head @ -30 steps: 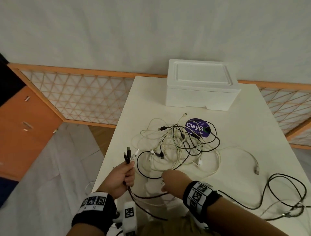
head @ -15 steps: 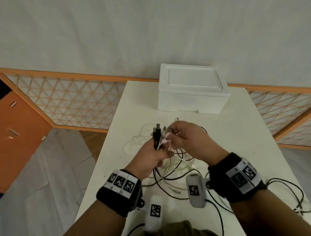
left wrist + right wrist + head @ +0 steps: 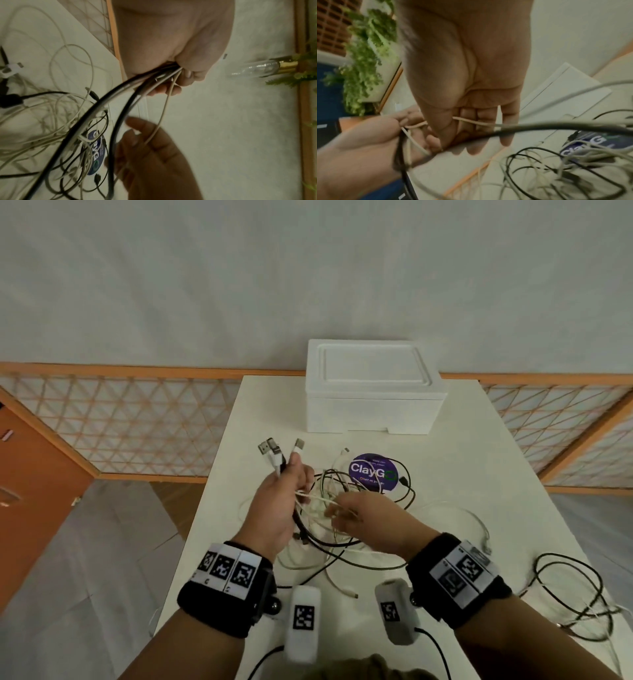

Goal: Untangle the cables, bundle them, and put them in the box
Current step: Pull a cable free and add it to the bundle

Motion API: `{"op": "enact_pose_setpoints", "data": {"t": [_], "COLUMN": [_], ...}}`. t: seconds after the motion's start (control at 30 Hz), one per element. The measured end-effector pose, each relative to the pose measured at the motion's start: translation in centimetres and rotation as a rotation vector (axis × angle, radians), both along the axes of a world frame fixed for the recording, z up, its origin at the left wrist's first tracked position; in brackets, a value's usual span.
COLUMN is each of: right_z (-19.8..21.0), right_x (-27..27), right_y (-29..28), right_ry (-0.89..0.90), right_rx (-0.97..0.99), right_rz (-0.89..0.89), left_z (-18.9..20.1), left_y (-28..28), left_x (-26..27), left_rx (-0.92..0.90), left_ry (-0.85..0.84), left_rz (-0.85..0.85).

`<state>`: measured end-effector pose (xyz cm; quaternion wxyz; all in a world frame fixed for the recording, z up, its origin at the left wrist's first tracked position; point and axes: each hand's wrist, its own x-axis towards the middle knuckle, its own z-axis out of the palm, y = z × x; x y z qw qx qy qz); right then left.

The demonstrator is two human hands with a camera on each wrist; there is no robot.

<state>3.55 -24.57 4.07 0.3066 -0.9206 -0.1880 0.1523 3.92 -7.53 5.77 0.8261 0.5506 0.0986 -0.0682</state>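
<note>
Clenched in the left hand (image 3: 277,505) is a bunch of black and white cable ends (image 3: 278,457), their metal plugs sticking up above the fist, toward the closed white foam box (image 3: 373,392) at the far end of the white table (image 3: 479,474). Half a second ago the right hand (image 3: 370,522) was up at those plugs, fingertips against them; now it has dropped lower and nearer the person, apart from the plugs, with a thin cream cable (image 3: 471,121) running across its loosely curled fingers (image 3: 481,117). Whether those fingers actually pinch the cable cannot be told. From the left fist the strands hang down into the tangled heap of black and white cables (image 3: 346,508), which lies on the table in front of the box, partly over a round purple sticker (image 3: 373,472). A separate black cable loop (image 3: 568,587) lies well right of the heap, nearer than the box.
</note>
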Motion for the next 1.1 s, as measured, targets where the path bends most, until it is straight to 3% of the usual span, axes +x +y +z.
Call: {"op": "enact_pose_setpoints", "data": {"t": [0.13, 0.27, 0.33, 0.5, 0.67, 0.77, 0.9, 0.97, 1.1], "right_z": [-2.0, -3.4, -3.3, 1.7, 7.8, 8.7, 7.5, 5.9, 2.3], "right_x": [0.1, 0.7, 0.9, 1.5, 0.8, 0.2, 0.3, 0.6, 1.1], "right_y": [-1.4, -4.5, -5.5, -4.2, -0.7, 0.6, 0.7, 0.4, 0.7], "right_ry": [-0.095, -0.151, -0.223, -0.328, -0.407, -0.418, -0.369, -0.32, -0.075], "right_rx": [-0.101, -0.281, -0.271, 0.024, 0.353, 0.457, 0.694, 0.634, 0.188], "right_rz": [-0.09, -0.2, -0.252, -0.403, -0.363, -0.311, -0.414, -0.439, -0.177], "left_z": [0.2, 0.1, -0.1, -0.3, 1.6, 2.7, 2.9, 3.3, 4.1], "left_y": [2.5, 5.0, 5.5, 3.9, -0.4, -2.6, -3.2, -3.0, -2.9], "left_x": [0.3, 0.6, 0.5, 0.2, 0.6, 0.6, 1.3, 1.9, 2.2], "left_rx": [-0.323, -0.231, -0.178, 0.016, 0.177, 0.288, 0.302, 0.196, 0.055], "left_ry": [0.004, 0.058, 0.063, -0.004, -0.067, -0.154, -0.151, -0.111, -0.127], "left_rz": [0.037, 0.168, 0.183, 0.071, -0.111, -0.187, -0.079, -0.014, -0.085]}}
